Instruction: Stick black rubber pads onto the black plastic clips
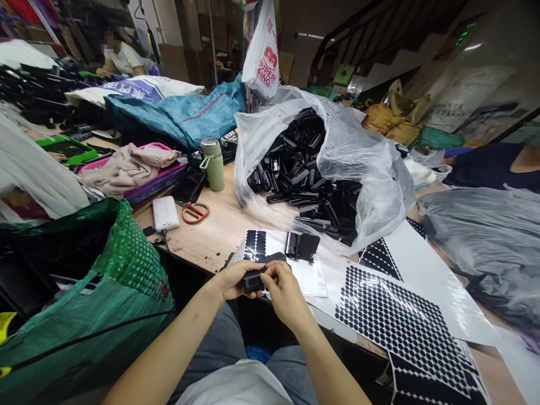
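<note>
My left hand [234, 279] and my right hand [283, 289] are both closed around one small black plastic part [254, 279], held just over the near edge of the wooden table [211, 230]. My right fingertips press on the part's top. Just beyond my hands lies a small sheet of black round stickers [256, 243], with another black part [302, 246] beside it. A larger sheet of black dot stickers [400, 320] lies to the right. Behind them a clear plastic bag [363, 163] is heaped with many black parts.
A green woven sack [105, 304] stands at my left. On the table are a white power bank [165, 213], red-handled scissors [194, 212], a green flask [214, 163] and a pink tray with cloth [135, 166]. Another person sits far back left; an arm shows at right.
</note>
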A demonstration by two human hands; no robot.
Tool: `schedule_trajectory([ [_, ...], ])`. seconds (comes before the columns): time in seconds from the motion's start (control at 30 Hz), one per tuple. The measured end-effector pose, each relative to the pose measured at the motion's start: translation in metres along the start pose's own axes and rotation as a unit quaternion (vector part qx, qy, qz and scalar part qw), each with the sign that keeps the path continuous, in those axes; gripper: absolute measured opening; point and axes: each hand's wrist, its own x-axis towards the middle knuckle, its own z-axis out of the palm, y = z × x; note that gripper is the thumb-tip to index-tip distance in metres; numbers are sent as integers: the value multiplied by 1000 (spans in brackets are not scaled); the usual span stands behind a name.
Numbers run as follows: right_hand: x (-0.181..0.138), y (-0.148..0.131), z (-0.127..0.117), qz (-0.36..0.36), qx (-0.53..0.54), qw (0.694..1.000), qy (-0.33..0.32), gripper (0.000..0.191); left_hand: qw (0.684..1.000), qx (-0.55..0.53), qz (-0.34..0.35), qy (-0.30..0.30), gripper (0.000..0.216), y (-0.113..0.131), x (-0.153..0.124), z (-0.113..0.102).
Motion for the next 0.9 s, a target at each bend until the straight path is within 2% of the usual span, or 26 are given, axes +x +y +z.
schedule_trajectory([
  [0.13,-1,7,9,-35,-11,999,33,12,1000,-1,10,-1,21,-1,3,1],
  [0.2,0,22,7,-59,-26,993,102,8,1000,-6,14,8,21,-1,5,2],
  [0.23,2,34,1,-59,-39,987,146,14,1000,-5,10,10,22,-1,7,2],
  [0.3,4,67,-23,-16,-87,971,223,24,1000,2,-3,4,26,0,10,2],
  [0.33,3,86,-41,38,-124,963,237,22,1000,7,-9,-1,28,0,11,2],
  [0.4,1,123,-80,170,-225,930,235,17,1000,16,-18,-3,31,1,14,4],
  [0.47,-3,153,-115,215,-251,913,239,12,999,20,-26,-8,32,1,17,8],
  [0.53,-6,172,-137,232,-257,910,229,7,999,22,-37,-15,32,1,20,13],
  [0.6,-7,180,-144,236,-255,913,213,10,999,24,-44,-20,33,1,22,18],
  [0.73,-6,180,-145,235,-243,918,207,10,998,22,-54,-25,33,2,24,23],
  [0.83,-6,170,-145,231,-230,922,212,10,998,15,-60,-31,31,3,23,21],
  [0.9,-8,154,-138,225,-219,926,209,12,997,9,-63,-39,31,2,23,20],
])
